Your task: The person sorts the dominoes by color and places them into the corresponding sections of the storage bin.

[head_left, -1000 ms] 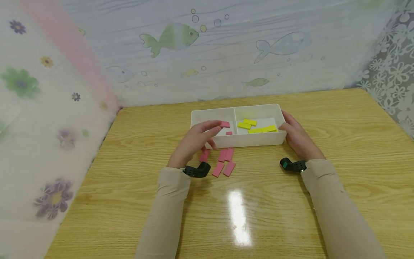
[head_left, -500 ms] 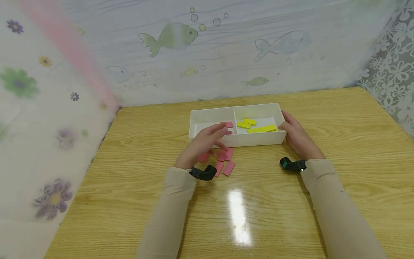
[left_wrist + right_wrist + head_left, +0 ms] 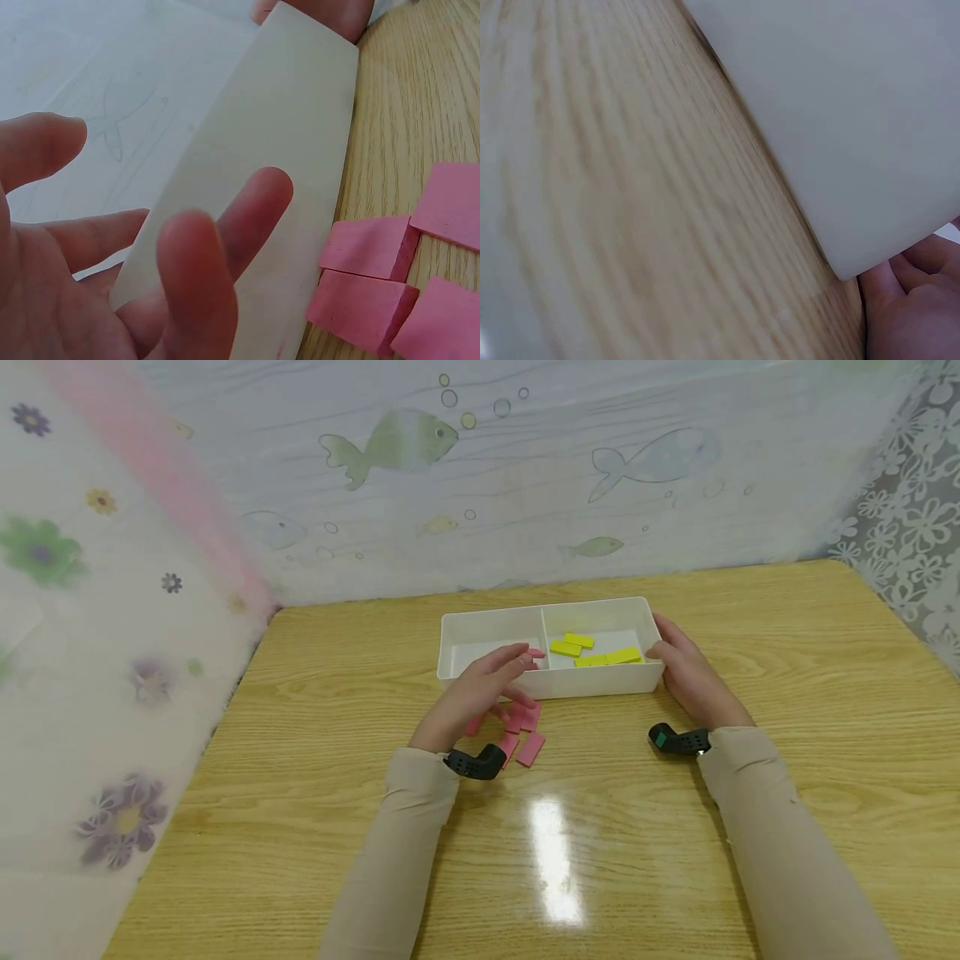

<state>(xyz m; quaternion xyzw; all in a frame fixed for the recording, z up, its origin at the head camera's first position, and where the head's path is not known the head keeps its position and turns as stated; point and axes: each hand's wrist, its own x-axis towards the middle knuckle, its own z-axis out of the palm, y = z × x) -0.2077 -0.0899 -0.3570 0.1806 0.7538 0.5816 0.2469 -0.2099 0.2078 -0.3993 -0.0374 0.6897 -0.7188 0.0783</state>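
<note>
Glossy wood-grain surface (image 3: 300, 793) carries a smooth white box (image 3: 487, 631); left hand (image 3: 480, 689) hovers open-fingered above flat pink blocks (image 3: 367, 244), right hand (image 3: 693, 677) rests relaxed against its end.

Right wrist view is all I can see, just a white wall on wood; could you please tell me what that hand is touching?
Observer: The right hand rests against the right end of a white two-compartment tray.
Operator: Thank you; is anything in it?
Observer: Yellow blocks lie in the right compartment.
Operator: And the other hand?
Observer: The left hand hovers, holding nothing, over the tray's front wall, with pink blocks on the table beside it.
</note>
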